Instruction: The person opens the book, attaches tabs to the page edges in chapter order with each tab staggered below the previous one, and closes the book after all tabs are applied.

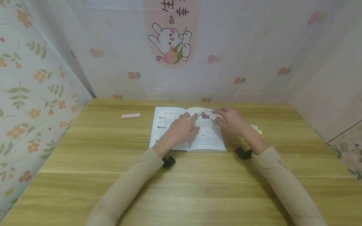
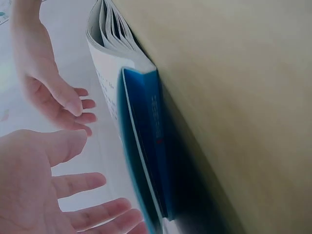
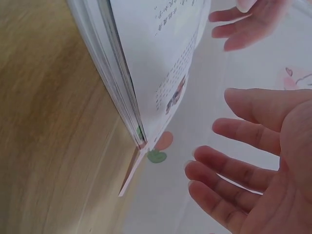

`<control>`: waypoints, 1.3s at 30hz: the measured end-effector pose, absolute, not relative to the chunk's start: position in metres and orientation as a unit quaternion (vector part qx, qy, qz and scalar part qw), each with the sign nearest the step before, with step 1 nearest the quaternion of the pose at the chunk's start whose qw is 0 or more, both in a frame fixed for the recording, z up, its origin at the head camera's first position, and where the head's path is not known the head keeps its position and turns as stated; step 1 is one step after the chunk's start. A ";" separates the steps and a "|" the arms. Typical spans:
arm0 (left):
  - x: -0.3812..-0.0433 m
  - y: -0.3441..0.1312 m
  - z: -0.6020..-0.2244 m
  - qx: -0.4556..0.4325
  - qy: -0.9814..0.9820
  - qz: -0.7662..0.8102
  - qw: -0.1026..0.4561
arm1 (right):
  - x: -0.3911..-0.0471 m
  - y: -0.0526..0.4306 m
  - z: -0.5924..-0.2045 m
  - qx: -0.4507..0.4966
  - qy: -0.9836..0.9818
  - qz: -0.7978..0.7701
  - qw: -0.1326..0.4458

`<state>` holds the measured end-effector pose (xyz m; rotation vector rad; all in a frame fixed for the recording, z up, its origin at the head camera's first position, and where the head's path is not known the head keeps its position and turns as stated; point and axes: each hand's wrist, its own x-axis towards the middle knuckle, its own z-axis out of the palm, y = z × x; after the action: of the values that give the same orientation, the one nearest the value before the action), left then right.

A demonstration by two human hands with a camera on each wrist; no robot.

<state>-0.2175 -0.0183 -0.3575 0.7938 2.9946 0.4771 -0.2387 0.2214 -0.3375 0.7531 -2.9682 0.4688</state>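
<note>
An open book lies on the worktop, a pink strip jutting from its edge. Left hand and right hand have spread fingers. Page-marking seems underway; the next move likely needs pressing.

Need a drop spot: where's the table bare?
Bare: near part of the table, between left sleeve and right sleeve; also left of the book, between one pink strip and left sleeve. Crowded: the book's right edge, where right hand, another pink strip and paper notes cluster.

wood-grain table; rabbit-print curtain behind; orange-flowered curtain at left; soft, pale light
</note>
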 end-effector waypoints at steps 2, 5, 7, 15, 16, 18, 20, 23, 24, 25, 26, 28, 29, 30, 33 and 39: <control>-0.216 -0.022 -0.356 0.252 0.956 0.150 0.003 | -0.236 0.221 -0.336 0.242 -0.959 0.149 0.019; -0.213 -0.027 -0.355 0.252 0.957 0.142 0.004 | -0.232 0.221 -0.335 0.241 -0.960 0.145 0.016; -0.211 -0.031 -0.354 0.251 0.958 0.139 0.004 | -0.230 0.222 -0.334 0.239 -0.960 0.144 0.013; -0.205 -0.043 -0.357 0.246 0.961 0.126 0.004 | -0.222 0.226 -0.338 0.249 -0.959 0.134 0.001; -0.205 -0.044 -0.358 0.247 0.961 0.124 0.002 | -0.221 0.227 -0.338 0.249 -0.959 0.132 0.000; -0.203 -0.047 -0.358 0.250 0.961 0.121 0.000 | -0.219 0.227 -0.339 0.254 -0.959 0.129 0.000; -0.201 -0.049 -0.358 0.252 0.960 0.119 0.000 | -0.217 0.229 -0.340 0.262 -0.957 0.127 0.004; -0.198 -0.053 -0.357 0.255 0.960 0.116 0.005 | -0.213 0.231 -0.342 0.285 -0.950 0.127 0.012; -0.197 -0.055 -0.357 0.254 0.960 0.116 0.008 | -0.212 0.231 -0.343 0.291 -0.948 0.128 0.014; -0.195 -0.056 -0.356 0.254 0.960 0.115 0.011 | -0.211 0.232 -0.344 0.298 -0.946 0.129 0.014; -0.194 -0.058 -0.356 0.253 0.960 0.115 0.014 | -0.209 0.232 -0.345 0.303 -0.944 0.130 0.014; -0.192 -0.060 -0.356 0.253 0.960 0.117 0.016 | -0.207 0.232 -0.346 0.308 -0.942 0.133 0.011; -0.191 -0.061 -0.356 0.252 0.960 0.117 0.020 | -0.206 0.232 -0.347 0.307 -0.942 0.132 0.007; -0.190 -0.063 -0.356 0.251 0.961 0.117 0.022 | -0.205 0.233 -0.348 0.305 -0.943 0.132 0.001; -0.188 -0.068 -0.358 0.253 0.960 0.115 0.022 | -0.202 0.233 -0.352 0.301 -0.945 0.128 -0.010; -0.184 -0.079 -0.363 0.262 0.959 0.109 0.022 | -0.195 0.236 -0.358 0.309 -0.944 0.118 -0.014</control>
<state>-0.1843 -0.0786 -0.3628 0.8125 2.9701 0.3392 -0.1953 0.2357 -0.3580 0.9779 -2.9913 0.3739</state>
